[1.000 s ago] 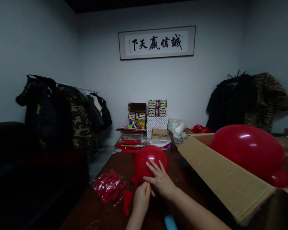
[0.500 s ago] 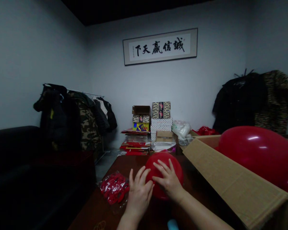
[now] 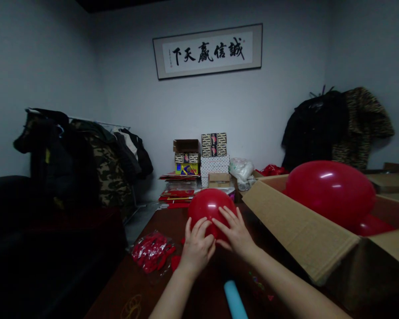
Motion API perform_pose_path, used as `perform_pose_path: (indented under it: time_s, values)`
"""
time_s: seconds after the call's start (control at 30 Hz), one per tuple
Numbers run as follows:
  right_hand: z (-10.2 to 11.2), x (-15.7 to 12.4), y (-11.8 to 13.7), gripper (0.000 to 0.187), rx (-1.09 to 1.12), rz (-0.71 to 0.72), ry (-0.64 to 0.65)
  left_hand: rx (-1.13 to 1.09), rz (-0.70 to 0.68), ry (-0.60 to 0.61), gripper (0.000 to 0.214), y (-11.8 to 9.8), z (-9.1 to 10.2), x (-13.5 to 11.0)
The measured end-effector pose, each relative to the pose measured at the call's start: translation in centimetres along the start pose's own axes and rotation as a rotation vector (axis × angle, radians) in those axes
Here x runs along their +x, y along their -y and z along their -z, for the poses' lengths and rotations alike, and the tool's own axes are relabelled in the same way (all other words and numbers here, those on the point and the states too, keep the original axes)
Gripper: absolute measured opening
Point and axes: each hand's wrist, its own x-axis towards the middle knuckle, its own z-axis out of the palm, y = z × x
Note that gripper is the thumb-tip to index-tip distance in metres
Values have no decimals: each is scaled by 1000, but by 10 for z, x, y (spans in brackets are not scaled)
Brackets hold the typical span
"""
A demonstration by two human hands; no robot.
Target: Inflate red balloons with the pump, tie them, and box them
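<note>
Over a dark brown table (image 3: pixel 142 283) I hold an inflated red balloon (image 3: pixel 208 206) between both hands. My left hand (image 3: pixel 196 246) cups its lower left side with fingers curled against it. My right hand (image 3: pixel 236 232) presses its lower right side with fingers spread. A clear bag of uninflated red balloons (image 3: pixel 151 257) lies on the table to the left of my hands. A light blue tube (image 3: pixel 234 301) lies on the table below my hands.
An open cardboard box (image 3: pixel 295 230) at the right holds a big red balloon (image 3: pixel 330 190) and another beneath it. Rubber bands (image 3: pixel 131 305) lie near the front edge. Stacked boxes (image 3: pixel 202 159) stand by the far wall, and coat racks (image 3: pixel 83 159) stand on both sides.
A second ago my left hand pinched near the balloon's neck low on the table. Both hands then lifted the balloon, and they now hold it from both sides.
</note>
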Motion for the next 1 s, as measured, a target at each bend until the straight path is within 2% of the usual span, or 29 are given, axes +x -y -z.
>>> perform_pose_path:
  time_s: [0.27, 0.57, 0.77, 1.0]
  values:
    - [12, -19, -23, 80, 69, -65, 193, 57, -32, 106, 12, -5, -14, 16]
    - [-1, -45, -31, 78, 199, -92, 398, 48, -81, 218, 10, -7, -37, 15]
    - [-11, -65, -44, 76, 179, -194, 423, 25, -86, 290, 9, -9, -49, 10]
    - [-22, -97, -69, 63, 137, -301, 447, 23, -102, 274, 6, -11, -61, 9]
